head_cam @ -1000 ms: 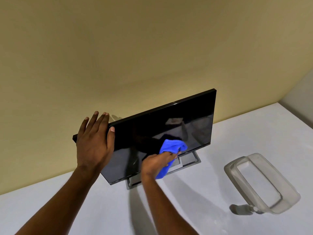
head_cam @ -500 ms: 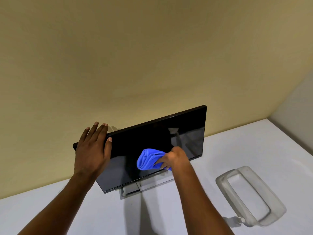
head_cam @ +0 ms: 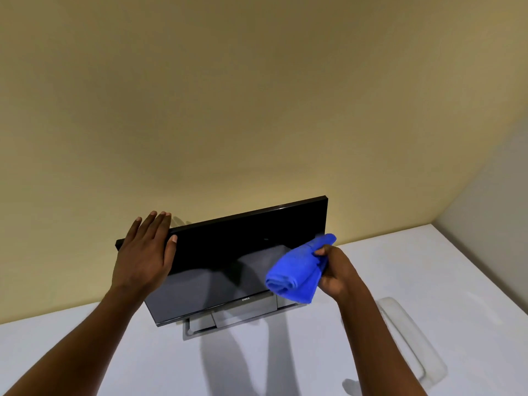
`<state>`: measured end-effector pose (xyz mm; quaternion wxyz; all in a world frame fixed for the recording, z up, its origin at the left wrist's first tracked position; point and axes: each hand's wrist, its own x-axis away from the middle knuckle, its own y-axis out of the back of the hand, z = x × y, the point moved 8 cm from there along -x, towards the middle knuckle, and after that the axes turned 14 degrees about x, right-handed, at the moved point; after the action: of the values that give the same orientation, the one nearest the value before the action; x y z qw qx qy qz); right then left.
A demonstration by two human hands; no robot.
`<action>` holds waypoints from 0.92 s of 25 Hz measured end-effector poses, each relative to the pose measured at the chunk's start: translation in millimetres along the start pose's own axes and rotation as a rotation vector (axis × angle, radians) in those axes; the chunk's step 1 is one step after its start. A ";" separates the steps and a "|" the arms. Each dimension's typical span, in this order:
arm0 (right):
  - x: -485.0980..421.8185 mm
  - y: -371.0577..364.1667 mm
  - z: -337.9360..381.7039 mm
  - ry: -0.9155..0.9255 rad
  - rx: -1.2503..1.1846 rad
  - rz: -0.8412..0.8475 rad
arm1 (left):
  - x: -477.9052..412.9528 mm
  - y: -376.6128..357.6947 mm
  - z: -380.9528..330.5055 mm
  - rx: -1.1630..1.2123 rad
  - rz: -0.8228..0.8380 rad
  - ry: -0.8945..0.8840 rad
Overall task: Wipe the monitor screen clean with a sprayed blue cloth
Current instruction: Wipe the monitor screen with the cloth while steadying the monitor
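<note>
monitor point(head_cam: 228, 261): stands on the table point(head_cam: 428, 267), dark screen facing you and leaning back a bit. Long axis runs left to right, right end higher in your view.
stand point(head_cam: 200, 327): grey base under the monitor's bottom edge, flat on the table.
left hand point(head_cam: 143, 252): yours, flat on the monitor's upper left corner. Fingers straight and close together, tips over the top edge, thumb on the screen side.
right hand point(head_cam: 337, 272): at the monitor's right edge, fingers curled round the cloth point(head_cam: 297, 275).
cloth: blue, bunched into a loose roll, long axis slanting from the monitor's right edge down toward its lower right corner. It covers that corner. Cannot tell if it is touching the glass.
in the way: your left hand hides the screen's upper left, the cloth hides its lower right.
bin point(head_cam: 411, 338): clear plastic, on the table right of the monitor and well apart from it, partly behind your right forearm.
wall point(head_cam: 257, 110): beige, close behind the monitor.
</note>
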<state>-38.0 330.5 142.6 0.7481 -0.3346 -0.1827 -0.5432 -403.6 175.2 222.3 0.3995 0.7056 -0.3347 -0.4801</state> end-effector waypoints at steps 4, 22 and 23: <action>9.7 23.3 -2.0 0.093 0.214 0.106 | 0.6 1.6 -0.2 -0.017 0.013 0.034; 8.4 235.6 -9.4 0.017 0.584 0.284 | 31.0 -16.1 -80.8 -0.023 -0.139 0.165; 4.2 251.5 -12.8 -0.006 0.572 0.291 | 36.9 -21.8 -87.0 -0.008 -0.151 0.187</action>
<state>197.4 365.4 60.2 0.8810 -0.1352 -0.2806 -0.3561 -307.8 174.6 207.0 0.3947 0.7689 -0.2398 -0.4421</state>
